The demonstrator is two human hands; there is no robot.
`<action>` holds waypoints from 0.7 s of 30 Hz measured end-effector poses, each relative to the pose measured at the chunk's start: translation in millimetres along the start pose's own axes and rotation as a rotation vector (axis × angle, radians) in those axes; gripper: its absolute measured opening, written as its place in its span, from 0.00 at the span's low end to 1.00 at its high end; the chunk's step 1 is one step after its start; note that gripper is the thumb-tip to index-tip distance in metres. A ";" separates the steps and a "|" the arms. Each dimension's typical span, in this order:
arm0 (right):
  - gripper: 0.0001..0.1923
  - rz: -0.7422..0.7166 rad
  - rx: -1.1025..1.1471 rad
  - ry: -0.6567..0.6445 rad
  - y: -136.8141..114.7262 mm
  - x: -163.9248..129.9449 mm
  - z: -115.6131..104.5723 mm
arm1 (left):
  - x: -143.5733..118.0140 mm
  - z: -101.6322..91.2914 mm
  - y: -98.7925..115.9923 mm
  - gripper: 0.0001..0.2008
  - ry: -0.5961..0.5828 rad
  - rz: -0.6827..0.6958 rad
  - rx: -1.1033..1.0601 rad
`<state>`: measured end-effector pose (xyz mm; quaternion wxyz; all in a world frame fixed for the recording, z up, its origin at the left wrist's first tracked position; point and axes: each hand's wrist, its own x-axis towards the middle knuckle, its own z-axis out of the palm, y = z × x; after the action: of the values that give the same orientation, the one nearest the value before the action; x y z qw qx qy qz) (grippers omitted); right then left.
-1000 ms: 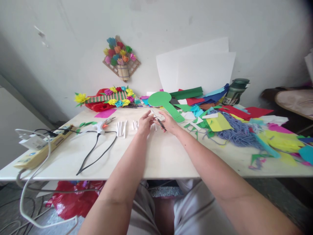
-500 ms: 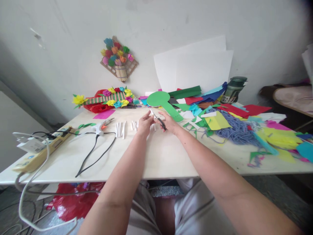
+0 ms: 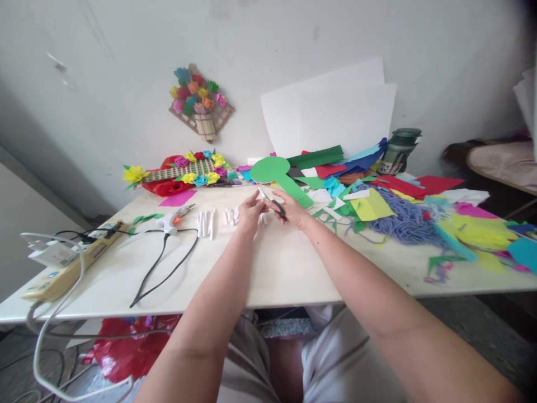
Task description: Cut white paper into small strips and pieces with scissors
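Over the middle of the table, my right hand point(image 3: 289, 208) is closed around a pair of scissors point(image 3: 279, 210) with dark handles, its blades pointing up and left towards my other hand. My left hand point(image 3: 250, 211) is pinched right beside the blades; what its fingers hold is too small and covered to make out. Short white rolled sticks point(image 3: 206, 224) lie in a row to the left, and more white pieces point(image 3: 230, 216) lie partly behind my left hand. Just beyond both hands rests a green paper shape point(image 3: 272, 169) with a round head and a long strip.
A glue gun point(image 3: 168, 222) with a black cord and a power strip point(image 3: 75, 260) lie at left. Coloured paper scraps, blue-purple yarn point(image 3: 405, 221) and a dark green bottle point(image 3: 400, 151) crowd the right. A flower-decorated craft point(image 3: 180, 170) lies at the back left.
The view has shifted slightly. Both hands stay together in nearly the same place, with the scissors still in my right hand.
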<state>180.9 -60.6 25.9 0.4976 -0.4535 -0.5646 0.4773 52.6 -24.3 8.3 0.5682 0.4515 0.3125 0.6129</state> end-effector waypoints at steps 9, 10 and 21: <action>0.41 -0.008 -0.047 0.058 -2.9 0.2 4.4 | 2.7 -3.2 -3.4 0.35 0.007 -0.003 -0.022; 0.41 -0.008 -0.049 0.062 -2.7 0.5 4.9 | 3.0 -3.8 -3.8 0.35 0.003 -0.008 -0.030; 0.39 0.022 -0.069 0.124 -3.5 -0.1 8.3 | 4.6 -6.6 -5.0 0.33 -0.020 -0.091 -0.064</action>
<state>172.6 -61.9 28.9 0.5103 -0.5053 -0.5439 0.4340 48.9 -18.1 2.1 0.6129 0.4244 0.3070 0.5915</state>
